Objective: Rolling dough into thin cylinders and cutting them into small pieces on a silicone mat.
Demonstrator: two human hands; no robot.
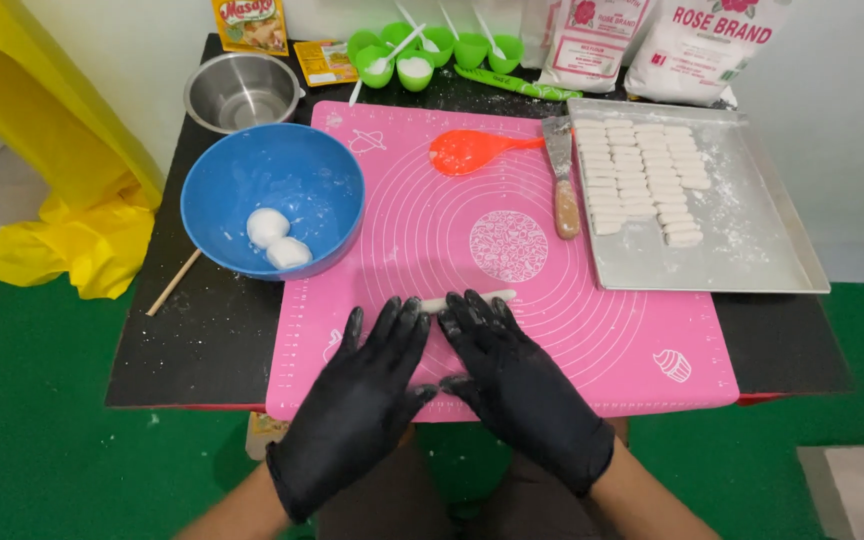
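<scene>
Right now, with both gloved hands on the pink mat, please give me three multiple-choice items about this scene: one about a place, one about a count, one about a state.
1. Where does the round blue plastic bowl stand?
A. on the metal tray
B. at the left edge of the pink silicone mat
C. on the green floor

2. How many white dough balls lie in the blue bowl?
A. two
B. four
C. none

3. What are the left hand and right hand in black gloves doing?
A. gripping the orange spoon
B. resting in the bowl
C. lying flat, fingertips on a thin white dough roll

Answers: 1 B, the bowl overlaps the mat's left edge. 2 A, two balls show side by side. 3 C, both palms face down and the roll shows at the fingertips.
</scene>
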